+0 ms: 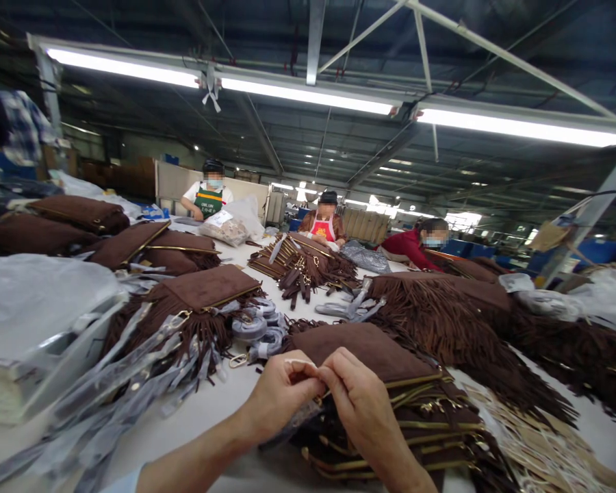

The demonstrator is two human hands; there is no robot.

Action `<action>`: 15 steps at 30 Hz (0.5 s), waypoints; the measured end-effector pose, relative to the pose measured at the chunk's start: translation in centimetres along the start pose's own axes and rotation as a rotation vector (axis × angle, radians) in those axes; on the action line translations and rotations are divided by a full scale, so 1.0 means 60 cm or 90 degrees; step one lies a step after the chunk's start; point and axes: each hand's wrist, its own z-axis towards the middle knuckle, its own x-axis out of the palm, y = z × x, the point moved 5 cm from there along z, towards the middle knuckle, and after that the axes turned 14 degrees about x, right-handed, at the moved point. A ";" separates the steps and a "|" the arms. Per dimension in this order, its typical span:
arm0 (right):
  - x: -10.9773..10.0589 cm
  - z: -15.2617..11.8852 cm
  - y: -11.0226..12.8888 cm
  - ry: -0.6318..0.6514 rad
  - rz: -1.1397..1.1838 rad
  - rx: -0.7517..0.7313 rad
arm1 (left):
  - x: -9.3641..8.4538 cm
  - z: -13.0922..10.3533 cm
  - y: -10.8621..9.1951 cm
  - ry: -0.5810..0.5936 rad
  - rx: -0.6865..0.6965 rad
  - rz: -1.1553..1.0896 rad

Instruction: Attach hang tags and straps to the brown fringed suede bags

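My left hand (280,390) and my right hand (356,387) meet fingertip to fingertip in the lower middle, both closed in a pinch. What they hold is mostly hidden by the fingers; a thin white strip shows along my left index finger. Just beyond and under my hands lies a stack of brown suede bags (362,346) with gold-coloured zips and metal clips along the near side. A piece of clear plastic film (300,421) shows below my fingers. Close to my left hand are plastic-wrapped coiled straps (254,325) and a gold-coloured clip (239,360).
Fringed brown bags (436,308) lie right; another pile (308,263) lies ahead. Wrapped straps (133,370) trail over the white table (185,418) at left, near a plastic-covered box (56,370). Beige tags (539,438) lie right. Several people work across the table.
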 end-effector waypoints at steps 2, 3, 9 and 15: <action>0.003 0.000 -0.001 -0.006 -0.027 0.003 | 0.000 -0.001 -0.003 -0.011 0.020 0.041; 0.003 0.001 -0.003 -0.011 -0.040 0.007 | -0.001 -0.001 -0.005 -0.014 0.029 0.057; -0.005 0.009 -0.009 0.001 -0.071 0.063 | -0.010 0.002 0.002 -0.059 0.004 -0.050; -0.014 0.024 -0.013 0.115 0.118 0.200 | 0.011 -0.010 0.028 -0.029 -0.193 -0.489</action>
